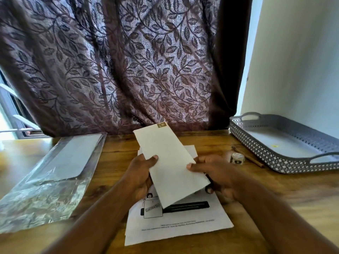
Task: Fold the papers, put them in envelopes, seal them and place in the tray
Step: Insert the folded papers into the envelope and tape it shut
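A long white envelope (169, 162) with a small gold stamp at its far corner is lifted over the wooden table, tilted away from me. My left hand (142, 173) grips its left edge and my right hand (214, 173) pinches its right edge. Under it lies a stack of printed papers (179, 222) with black drawings and text. The grey perforated tray (282, 143) with handles sits at the back right, holding nothing that I can see.
A clear plastic pack of envelopes (53, 176) lies at the left. A small sticker roll (237, 158) and a thin brown stick (247, 156) rest between the papers and the tray. A leaf-patterned curtain (119, 61) hangs behind the table.
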`<state>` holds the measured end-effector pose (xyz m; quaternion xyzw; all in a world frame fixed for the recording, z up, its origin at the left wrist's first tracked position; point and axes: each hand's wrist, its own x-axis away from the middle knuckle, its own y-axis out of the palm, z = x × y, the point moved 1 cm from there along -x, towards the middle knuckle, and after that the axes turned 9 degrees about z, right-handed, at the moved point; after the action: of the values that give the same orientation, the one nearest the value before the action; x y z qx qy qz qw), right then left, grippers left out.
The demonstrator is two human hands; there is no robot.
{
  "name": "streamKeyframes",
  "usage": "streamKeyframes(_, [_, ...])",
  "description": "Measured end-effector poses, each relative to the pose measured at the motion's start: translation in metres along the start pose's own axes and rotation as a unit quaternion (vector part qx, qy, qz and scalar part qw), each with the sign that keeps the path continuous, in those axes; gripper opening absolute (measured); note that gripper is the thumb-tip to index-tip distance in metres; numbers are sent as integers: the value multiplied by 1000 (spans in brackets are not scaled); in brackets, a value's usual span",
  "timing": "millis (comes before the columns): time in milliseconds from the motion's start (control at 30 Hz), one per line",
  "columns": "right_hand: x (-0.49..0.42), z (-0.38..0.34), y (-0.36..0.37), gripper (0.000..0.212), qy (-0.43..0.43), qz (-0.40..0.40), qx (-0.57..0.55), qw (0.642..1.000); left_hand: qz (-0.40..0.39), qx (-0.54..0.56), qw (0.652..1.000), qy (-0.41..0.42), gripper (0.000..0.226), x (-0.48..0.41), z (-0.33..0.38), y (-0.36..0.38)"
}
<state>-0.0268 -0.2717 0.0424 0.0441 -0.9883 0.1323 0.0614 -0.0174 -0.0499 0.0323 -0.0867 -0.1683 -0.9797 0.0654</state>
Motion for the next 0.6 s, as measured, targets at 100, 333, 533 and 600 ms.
streamKeyframes(100, [17, 8, 7, 28, 45, -14, -39, 998, 16, -2, 1000, -10, 29, -3, -2, -1])
streamKeyframes(333, [41, 11, -8, 17, 6, 79, -115, 990, -77, -81, 990, 81, 28, 17, -1, 11])
streamKeyframes(533, [54, 23, -82, 15, -34, 201, -148, 968, -201, -147, 966, 71, 50, 46, -10, 55])
streamKeyframes(600, [60, 25, -120, 14, -58, 236, -149, 959, -237, -155, 957, 68, 48, 54, -15, 81])
